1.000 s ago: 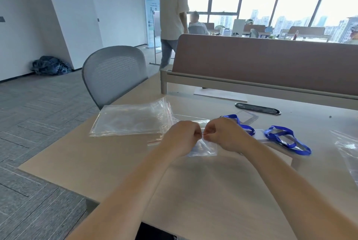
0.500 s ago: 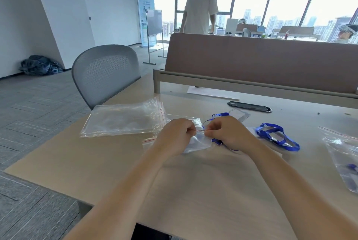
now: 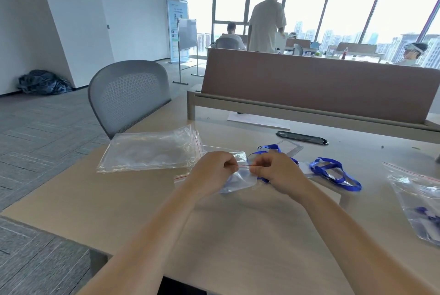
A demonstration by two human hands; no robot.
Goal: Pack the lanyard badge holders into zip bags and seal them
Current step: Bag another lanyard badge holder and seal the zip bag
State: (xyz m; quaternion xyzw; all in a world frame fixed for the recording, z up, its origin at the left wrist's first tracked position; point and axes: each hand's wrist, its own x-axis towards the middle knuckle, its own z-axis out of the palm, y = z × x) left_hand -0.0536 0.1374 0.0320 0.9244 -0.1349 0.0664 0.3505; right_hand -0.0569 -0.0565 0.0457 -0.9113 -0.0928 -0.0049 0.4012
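A small clear zip bag [image 3: 240, 179] with a red seal line hangs just above the wooden table [image 3: 238, 235]. My left hand [image 3: 214, 173] pinches the red strip at its left, and my right hand [image 3: 277, 171] pinches it at its right. The strip is stretched taut between them. Behind my right hand lies a clear badge holder with a blue lanyard [image 3: 271, 149]. A second blue lanyard badge holder [image 3: 333, 172] lies to the right. A stack of empty zip bags [image 3: 150, 150] sits at the left.
A packed zip bag [image 3: 419, 202] lies at the table's right edge. A black cable grommet [image 3: 301, 137] and a white sheet [image 3: 258, 121] lie near the brown divider [image 3: 319, 85]. A grey chair [image 3: 126, 94] stands at the left. People are beyond the divider.
My hands have drawn a little apart along the red seal strip, which now shows between them. The view has shifted, and the standing person behind has moved to the right.
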